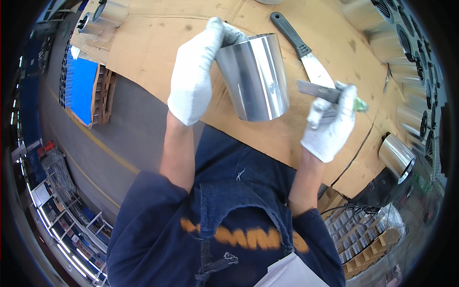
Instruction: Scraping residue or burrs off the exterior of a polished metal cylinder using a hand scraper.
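Note:
My left hand (193, 71), in a white glove, grips a shiny metal cylinder (256, 79) by its upper left rim, and the glove's fingers there are stained grey. The cylinder is tilted a little above the cardboard. To its right, my right hand (330, 122), also gloved, is closed around a small flat scraper (315, 90). The scraper's metal blade points left toward the cylinder, apart from it, and a green end sticks out past my fingers. Beyond that hand lies a putty knife (291, 34) with a dark grey handle, its blade tip partly behind the scraper.
Brown cardboard (153, 48) covers the work table. Many metal cylinders with dark slotted ends line the right side, and one shiny cylinder (397, 155) lies near the right edge. More cylinders (110, 12) stand at the far left. A blue-topped pallet (83, 91) sits beyond the table's left edge.

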The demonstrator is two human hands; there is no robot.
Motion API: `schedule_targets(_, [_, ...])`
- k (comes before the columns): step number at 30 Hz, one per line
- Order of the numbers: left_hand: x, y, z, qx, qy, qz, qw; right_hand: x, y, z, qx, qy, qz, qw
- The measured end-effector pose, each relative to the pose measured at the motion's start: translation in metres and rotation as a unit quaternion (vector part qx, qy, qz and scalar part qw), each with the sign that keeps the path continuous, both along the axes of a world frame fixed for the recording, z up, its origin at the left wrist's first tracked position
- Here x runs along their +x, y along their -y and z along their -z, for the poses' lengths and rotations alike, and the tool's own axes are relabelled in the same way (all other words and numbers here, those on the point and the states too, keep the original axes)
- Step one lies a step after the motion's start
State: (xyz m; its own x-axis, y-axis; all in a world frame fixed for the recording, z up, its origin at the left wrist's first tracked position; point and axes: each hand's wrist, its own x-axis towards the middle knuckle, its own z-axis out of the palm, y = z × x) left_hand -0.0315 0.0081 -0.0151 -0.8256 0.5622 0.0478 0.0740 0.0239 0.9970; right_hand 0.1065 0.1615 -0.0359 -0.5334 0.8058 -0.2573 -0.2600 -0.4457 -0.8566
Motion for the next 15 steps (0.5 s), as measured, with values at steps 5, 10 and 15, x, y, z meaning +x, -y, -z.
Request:
schedule_targets(5, [-0.007,0.004,0.004,0.013,0.004,0.021,1.000,0.018,-0.017,0.006,-0.004,-0.041,0.093,0.995])
schedule_targets(10, [-0.003,0.000,-0.006,-0.025,0.003,0.051,0.998,0.031,-0.030,0.011,0.035,-0.070,0.120,0.990])
schedule_targets(15, [-0.008,0.005,-0.002,-0.064,-0.022,0.088,0.994,0.031,-0.029,0.009,0.034,-0.097,0.126,0.987])
